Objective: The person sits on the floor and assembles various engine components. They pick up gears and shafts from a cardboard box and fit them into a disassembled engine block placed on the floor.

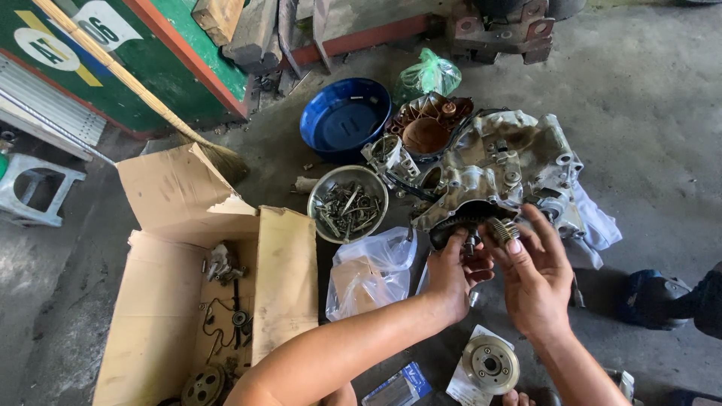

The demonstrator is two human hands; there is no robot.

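My left hand (451, 274) pinches a small dark metal part (471, 243) between thumb and fingertips, and my right hand (535, 274) grips a small toothed gear (505, 228) in its fingertips, just beside it. Both sit at the near edge of the grey engine casing (504, 169) on the concrete floor (647, 98). A steel bowl of bolts (347, 204) stands to the left, beside an open cardboard box (188, 286).

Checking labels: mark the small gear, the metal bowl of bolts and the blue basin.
small gear (504, 228), head view, ribbed side.
metal bowl of bolts (322, 189), head view, left rim.
blue basin (342, 124), head view, inner floor.
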